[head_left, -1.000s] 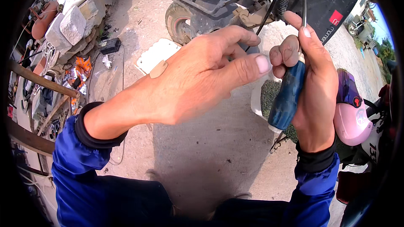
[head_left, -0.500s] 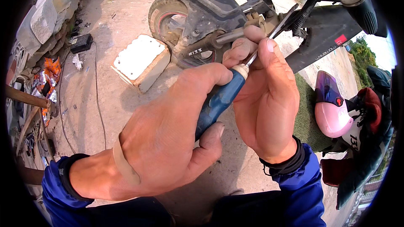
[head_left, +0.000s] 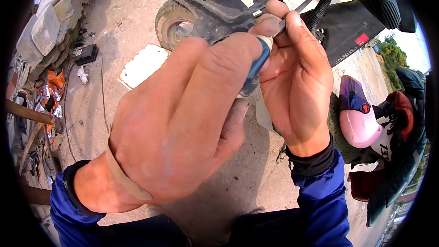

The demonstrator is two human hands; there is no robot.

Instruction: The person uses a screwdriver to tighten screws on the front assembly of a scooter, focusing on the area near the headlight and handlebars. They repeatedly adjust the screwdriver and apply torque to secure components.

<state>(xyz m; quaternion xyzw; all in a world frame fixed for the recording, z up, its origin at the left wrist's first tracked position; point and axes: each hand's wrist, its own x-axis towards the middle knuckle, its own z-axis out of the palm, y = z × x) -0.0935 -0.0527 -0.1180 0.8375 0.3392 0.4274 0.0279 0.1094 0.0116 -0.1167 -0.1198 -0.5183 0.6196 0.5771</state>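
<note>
The screwdriver (head_left: 261, 59) has a blue handle (head_left: 257, 69) and a thin grey metal rod (head_left: 307, 2). A pale ring (head_left: 267, 41) sits where the handle meets the rod. The screwdriver is held on a slant between both hands. The left hand (head_left: 178, 123) is wrapped over the handle, so just a strip of blue shows next to the right hand (head_left: 297, 80). The handle's low end peeks out just above the left thumb. The right fingers and thumb pinch the rod, which sticks out past them
</note>
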